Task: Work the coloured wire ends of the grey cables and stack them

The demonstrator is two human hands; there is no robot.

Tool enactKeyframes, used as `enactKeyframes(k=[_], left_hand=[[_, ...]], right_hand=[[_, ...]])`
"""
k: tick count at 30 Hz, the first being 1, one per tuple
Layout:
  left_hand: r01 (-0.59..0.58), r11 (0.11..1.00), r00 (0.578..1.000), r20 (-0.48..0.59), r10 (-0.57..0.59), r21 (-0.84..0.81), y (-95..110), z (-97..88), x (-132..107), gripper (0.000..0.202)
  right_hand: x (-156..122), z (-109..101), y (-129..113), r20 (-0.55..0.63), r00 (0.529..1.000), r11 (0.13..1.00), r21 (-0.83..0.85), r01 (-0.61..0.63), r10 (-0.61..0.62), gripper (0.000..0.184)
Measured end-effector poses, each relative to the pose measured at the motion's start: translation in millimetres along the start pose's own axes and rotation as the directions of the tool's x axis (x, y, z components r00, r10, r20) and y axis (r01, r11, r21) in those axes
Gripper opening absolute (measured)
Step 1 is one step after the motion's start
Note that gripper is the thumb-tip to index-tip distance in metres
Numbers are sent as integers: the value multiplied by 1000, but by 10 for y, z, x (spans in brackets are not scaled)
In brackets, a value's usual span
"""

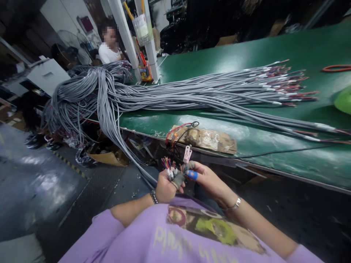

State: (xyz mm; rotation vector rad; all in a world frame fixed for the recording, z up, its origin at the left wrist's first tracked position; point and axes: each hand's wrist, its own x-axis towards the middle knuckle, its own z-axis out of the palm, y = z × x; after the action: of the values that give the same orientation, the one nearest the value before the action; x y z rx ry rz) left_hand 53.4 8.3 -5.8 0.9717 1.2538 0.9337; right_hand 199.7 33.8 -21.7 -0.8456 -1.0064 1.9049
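My left hand (165,187) is closed around a bundle of grey cables (148,176) just below their ends. Coloured wires (166,163) fan out above the fist, past white wraps on the cable ends. My right hand (204,178) meets it from the right, thumb and fingers pinched on a few thin wires with copper-coloured tips. Grey covers wrap some fingertips, and a blue band (192,174) circles one right-hand digit. Just above the right fingers stands a pink clip (187,154); its lower end is hard to make out.
Many grey cables (170,96) stretch across the green table (274,142) and hang off its left end. A wooden board (219,140) with red and black leads lies at the near edge. White posts (120,33) rise behind. A person (108,53) is at the far left.
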Motion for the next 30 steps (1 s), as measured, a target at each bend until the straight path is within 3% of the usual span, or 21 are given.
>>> enactKeyframes(k=[9, 16, 24, 30], left_hand=[[95, 994, 983, 151, -101, 46, -39, -95, 70, 47], [103, 993, 977, 181, -110, 48, -77, -146, 92, 47], [65, 997, 996, 66, -63, -29, -136, -75, 81, 45], [62, 992, 998, 16, -61, -112, -176, -34, 81, 46]], right_hand=[[4, -10, -50, -91, 996, 992, -129, -14, 2, 35], [-4, 39, -8, -193, 981, 993, -110, -35, 13, 38], [-14, 134, -3, -258, 966, 997, -73, -23, 3, 40], [-3, 152, 37, -232, 973, 999, -50, 3, -14, 41]])
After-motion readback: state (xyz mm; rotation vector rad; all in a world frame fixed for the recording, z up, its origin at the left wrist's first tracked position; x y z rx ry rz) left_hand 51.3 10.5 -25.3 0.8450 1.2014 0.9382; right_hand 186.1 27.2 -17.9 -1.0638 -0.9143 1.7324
